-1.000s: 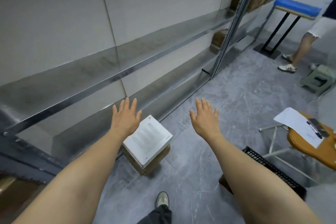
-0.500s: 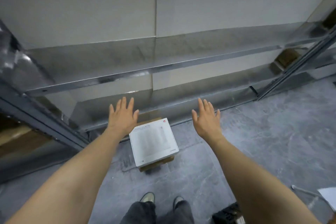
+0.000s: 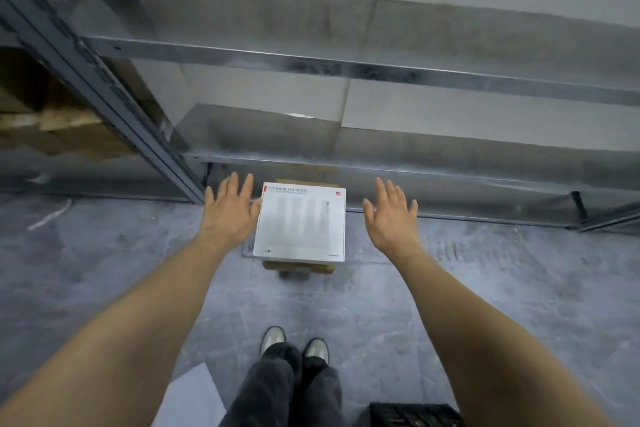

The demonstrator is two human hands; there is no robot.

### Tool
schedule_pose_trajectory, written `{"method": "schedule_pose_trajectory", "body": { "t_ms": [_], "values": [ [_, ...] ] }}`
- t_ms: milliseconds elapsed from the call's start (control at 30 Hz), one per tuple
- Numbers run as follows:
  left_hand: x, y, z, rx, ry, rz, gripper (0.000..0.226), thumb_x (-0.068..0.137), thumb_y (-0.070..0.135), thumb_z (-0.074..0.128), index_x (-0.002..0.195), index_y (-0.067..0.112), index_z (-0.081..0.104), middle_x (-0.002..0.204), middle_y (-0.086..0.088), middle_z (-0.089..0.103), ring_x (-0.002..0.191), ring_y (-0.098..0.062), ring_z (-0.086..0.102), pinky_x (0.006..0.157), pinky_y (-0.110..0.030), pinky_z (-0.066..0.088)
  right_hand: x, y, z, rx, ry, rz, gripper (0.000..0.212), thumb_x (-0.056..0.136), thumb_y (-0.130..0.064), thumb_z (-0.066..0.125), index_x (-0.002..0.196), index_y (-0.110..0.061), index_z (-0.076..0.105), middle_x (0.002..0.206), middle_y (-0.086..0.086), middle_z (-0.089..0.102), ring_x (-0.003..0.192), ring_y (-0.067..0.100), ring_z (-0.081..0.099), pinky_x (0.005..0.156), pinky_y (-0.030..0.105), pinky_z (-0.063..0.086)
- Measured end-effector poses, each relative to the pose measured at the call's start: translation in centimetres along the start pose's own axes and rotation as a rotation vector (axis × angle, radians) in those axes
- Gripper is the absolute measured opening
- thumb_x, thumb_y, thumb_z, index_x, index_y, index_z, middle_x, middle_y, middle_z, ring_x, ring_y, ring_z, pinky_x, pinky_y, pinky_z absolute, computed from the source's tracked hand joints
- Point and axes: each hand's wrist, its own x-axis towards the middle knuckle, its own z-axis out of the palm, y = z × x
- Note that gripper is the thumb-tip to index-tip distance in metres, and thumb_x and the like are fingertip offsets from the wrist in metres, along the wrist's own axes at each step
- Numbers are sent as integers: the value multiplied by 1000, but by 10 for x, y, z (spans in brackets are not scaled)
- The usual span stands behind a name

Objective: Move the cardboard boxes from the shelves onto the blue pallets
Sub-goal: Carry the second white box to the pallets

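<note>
head view, looking down. white box [image 3: 300,221] with red logo at its top right corner lies on a brown cardboard box [image 3: 298,266], both on the grey floor [image 3: 104,270] just in front of the lowest metal shelf [image 3: 415,156]. left hand [image 3: 227,215] hangs beside the white box's left edge, fingers straight and spread, holding nothing (contact with the box edge cannot be told). right hand [image 3: 391,218] is apart from the right edge, fingers straight, empty. more cardboard boxes [image 3: 52,121] sit in the shelf bay at far left.
</note>
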Motion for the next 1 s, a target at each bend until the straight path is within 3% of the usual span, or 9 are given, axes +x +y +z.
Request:
{"method": "schedule_pose_trajectory", "body": {
  "t_ms": [433, 700, 767, 867, 1000],
  "values": [
    [59, -15, 144, -38, -49, -40, 57, 103, 40, 22, 154, 22, 5, 160, -12, 8, 146, -31, 15, 116, -50, 9, 63, 8, 146, -2, -47, -45, 55, 104, -39, 29, 154, -20, 18, 161, 12, 17, 147, 29, 17, 117, 51, 15],
    [102, -19, 219, -128, -94, -30, 56, 103, 38, 20, 153, 24, 2, 159, -15, 12, 143, -33, 20, 115, -52, 15, 86, 16, 227, 116, -75, 11, 57, 104, -41, 29, 155, -21, 12, 163, 10, 11, 146, 31, 20, 118, 47, 21],
    [108, -17, 228, -204, -76, -36, 56, 103, 39, 19, 154, 24, 0, 157, -16, 16, 139, -36, 26, 113, -51, 20, 89, 18, 238, 173, -75, 29, 59, 104, -44, 29, 156, -25, 8, 163, 6, 9, 146, 30, 22, 115, 47, 27],
    [115, -9, 231, -343, -20, -44, 56, 103, 38, 19, 154, 24, 0, 152, -15, 25, 122, -38, 44, 97, -47, 38, 92, 17, 246, 255, -38, 36, 59, 104, -46, 29, 156, -30, 6, 162, 3, 15, 133, 30, 42, 100, 45, 45],
    [114, 0, 233, -450, -10, -92, 55, 104, 36, 20, 153, 30, -5, 136, -19, 43, 106, -39, 52, 86, -44, 41, 91, 13, 252, 356, -28, 95, 59, 104, -45, 29, 156, -34, 2, 154, 7, 29, 117, 28, 54, 87, 37, 48]
  ]
}}
